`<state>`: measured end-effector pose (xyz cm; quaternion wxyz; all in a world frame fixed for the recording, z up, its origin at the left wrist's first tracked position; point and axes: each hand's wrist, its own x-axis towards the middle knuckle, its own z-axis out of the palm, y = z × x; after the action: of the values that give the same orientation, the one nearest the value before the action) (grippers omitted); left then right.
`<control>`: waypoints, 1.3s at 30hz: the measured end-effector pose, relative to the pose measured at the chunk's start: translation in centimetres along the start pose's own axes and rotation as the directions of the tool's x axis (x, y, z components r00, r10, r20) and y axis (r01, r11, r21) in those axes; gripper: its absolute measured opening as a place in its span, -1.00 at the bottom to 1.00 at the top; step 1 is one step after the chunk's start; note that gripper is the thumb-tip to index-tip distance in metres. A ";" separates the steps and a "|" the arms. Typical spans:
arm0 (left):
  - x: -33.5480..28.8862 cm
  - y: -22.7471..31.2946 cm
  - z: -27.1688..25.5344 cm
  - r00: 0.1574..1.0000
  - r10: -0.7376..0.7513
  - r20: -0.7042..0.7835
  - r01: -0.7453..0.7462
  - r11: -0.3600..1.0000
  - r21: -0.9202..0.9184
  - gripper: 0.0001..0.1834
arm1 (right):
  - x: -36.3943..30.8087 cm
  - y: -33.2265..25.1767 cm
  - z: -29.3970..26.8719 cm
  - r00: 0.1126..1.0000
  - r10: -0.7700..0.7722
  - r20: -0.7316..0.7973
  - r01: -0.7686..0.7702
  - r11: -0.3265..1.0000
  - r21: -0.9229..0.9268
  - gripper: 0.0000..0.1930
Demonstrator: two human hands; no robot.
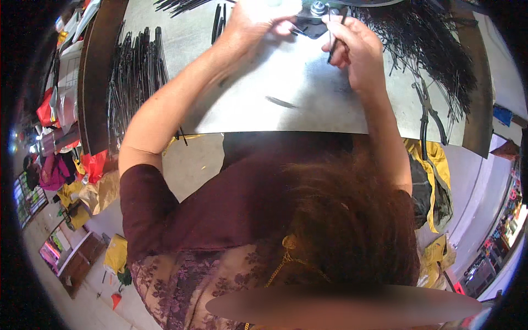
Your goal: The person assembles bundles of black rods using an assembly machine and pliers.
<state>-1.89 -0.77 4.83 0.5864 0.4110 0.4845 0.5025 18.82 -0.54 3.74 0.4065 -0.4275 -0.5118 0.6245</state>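
My right hand is closed at the far edge of the metal-topped table, pinching a thin black strip that points down from between thumb and fingers. Just left of it sits a small dark fixture with a round silver bolt. My left hand reaches to the other side of this fixture. Bright glare washes out much of it; its fingers look curled together, with a small dark end near the fingertips. What they hold, if anything, I cannot make out.
Bundles of thin black strips line the table's left side. A large tangled heap of them covers the right, beside black-handled pliers at the near edge. A dark mark or strip lies mid-table. Yellow cloth hangs below right.
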 end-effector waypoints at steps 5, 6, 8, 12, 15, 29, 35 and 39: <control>0.3 -4.6 1.9 0.980 0.158 0.119 -0.099 0.913 -0.396 -0.95 | 1.3 1.7 0.8 0.999 -0.047 0.016 0.045 0.992 0.116 -0.82; 0.4 -4.3 2.8 0.993 0.103 0.061 -0.064 0.888 -0.456 -0.96 | 1.3 1.7 0.8 0.998 -0.059 0.005 0.058 0.990 0.129 -0.83; 0.5 -4.2 2.9 0.990 0.103 0.093 -0.049 0.887 -0.459 -0.95 | 1.4 1.9 0.8 0.997 -0.073 -0.004 0.073 0.987 0.142 -0.84; 0.7 -4.6 3.4 0.991 0.118 0.066 -0.067 0.853 -0.517 -0.94 | 1.6 1.9 0.9 0.998 -0.063 -0.003 0.063 0.987 0.148 -0.85; 0.8 -4.5 3.6 0.993 0.101 0.062 -0.051 0.835 -0.548 -0.93 | 1.3 1.5 1.1 0.997 -0.077 0.001 0.077 0.989 0.123 -0.84; 0.0 -5.1 4.8 0.998 0.020 -0.057 -0.050 0.798 -0.601 -0.89 | 1.3 2.2 2.3 0.992 -0.102 -0.070 0.108 0.989 0.102 -0.84; 0.7 -3.7 2.8 0.988 0.050 0.149 0.027 0.880 -0.473 -0.88 | 1.8 1.1 0.7 0.998 -0.061 -0.007 0.061 0.994 -0.089 -0.83; 1.5 -3.4 2.5 0.912 0.289 0.290 -0.175 0.916 -0.361 -0.90 | 2.3 1.5 0.0 0.997 -0.035 0.072 0.044 0.991 -0.128 -0.81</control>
<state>1.26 0.19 1.74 0.6558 0.4431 0.2337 0.5647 17.99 1.42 1.94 0.3721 -0.4207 -0.5733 0.5965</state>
